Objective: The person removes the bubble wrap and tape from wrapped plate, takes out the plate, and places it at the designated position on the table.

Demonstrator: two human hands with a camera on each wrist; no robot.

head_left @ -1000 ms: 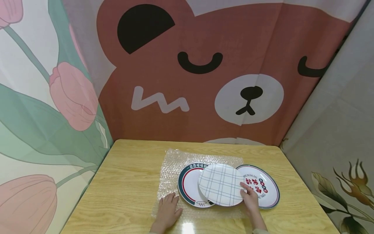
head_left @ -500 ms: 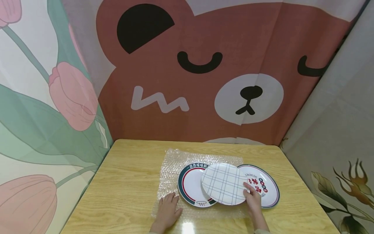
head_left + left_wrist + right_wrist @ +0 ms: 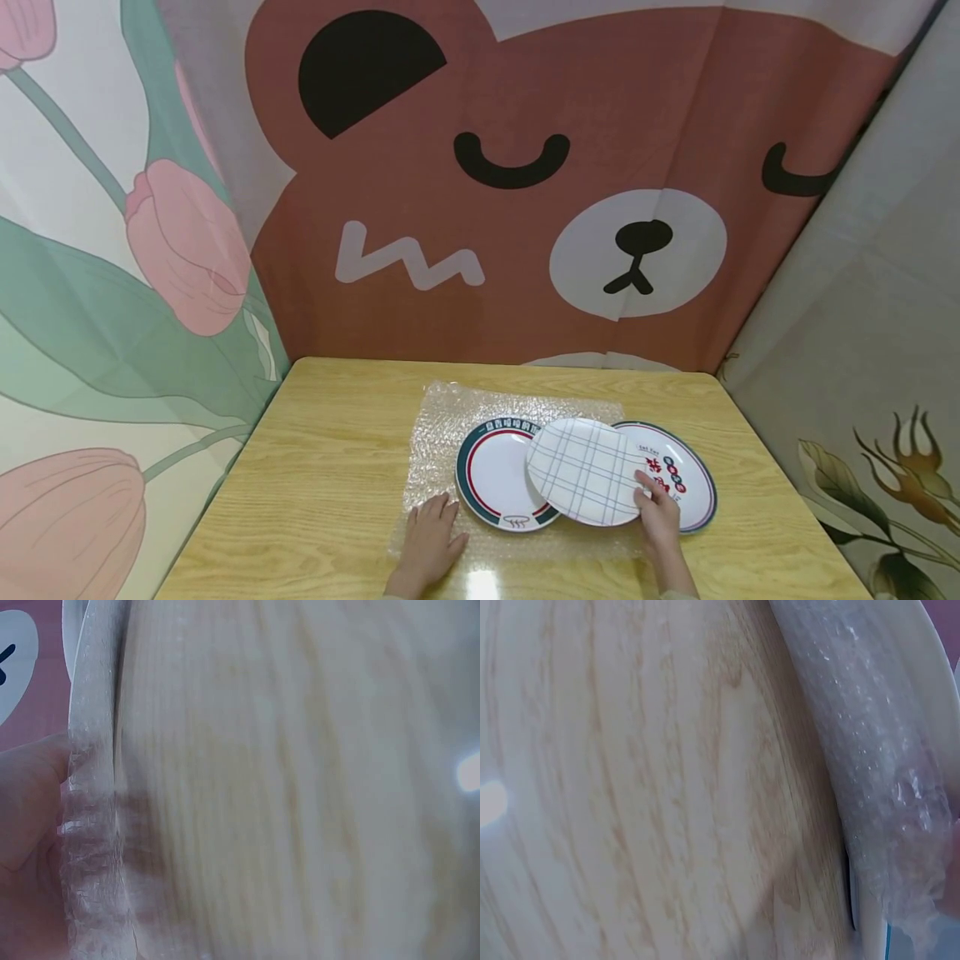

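Observation:
My right hand (image 3: 660, 515) pinches the right edge of a round white plate with a blue grid (image 3: 583, 471), thumb on top. This plate overlaps a white plate with a teal rim and red ring (image 3: 498, 479) on its left. To its right it covers part of another white plate with red lettering (image 3: 693, 479). Bubble wrap (image 3: 438, 437) is spread beneath the teal-rimmed plate. My left hand (image 3: 427, 537) rests on the wrap's front left corner, palm down. In the left wrist view, that hand (image 3: 26, 832) is partly seen beyond the wrap's edge (image 3: 90, 825).
All of this lies on a wood-grain table (image 3: 322, 475). A curtain with a bear print (image 3: 525, 275) hangs behind the table, with patterned cloths at both sides. Table surface and bubble wrap (image 3: 877, 735) dominate the right wrist view.
My right hand has shifted the grid plate to the right, so more of the teal-rimmed plate shows and less of the lettered plate. My left hand has not moved.

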